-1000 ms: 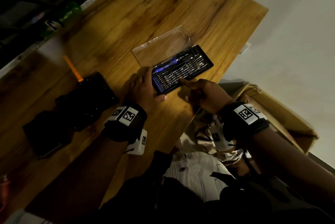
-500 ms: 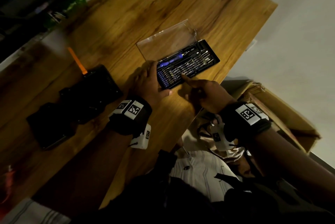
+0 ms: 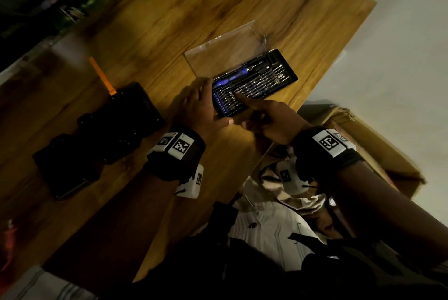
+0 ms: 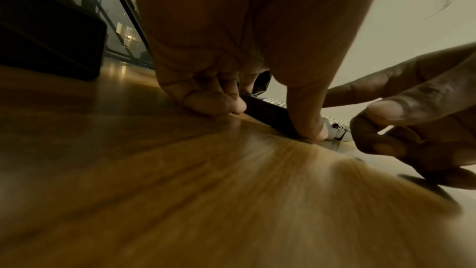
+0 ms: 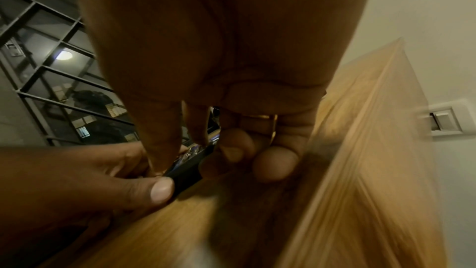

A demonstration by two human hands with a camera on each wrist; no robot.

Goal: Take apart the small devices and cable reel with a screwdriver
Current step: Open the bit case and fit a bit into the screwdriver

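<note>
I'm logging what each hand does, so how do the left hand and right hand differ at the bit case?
The left hand grips the bit case's near end, thumb at its corner, fingers along its side; the right hand reaches over it. The left grasps it; the right extends its index finger onto the bits, other fingers curled. Both touch the case.

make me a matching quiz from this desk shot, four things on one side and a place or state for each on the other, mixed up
Things:
1. blue screwdriver
2. clear lid
3. orange strip
4. left hand

Places or states:
a. juts out from behind the dark devices
b. grips the end of the bit case
c. lies in the case's far row
d. folded open flat on the table

Pairs: 1-c, 2-d, 3-a, 4-b
</note>
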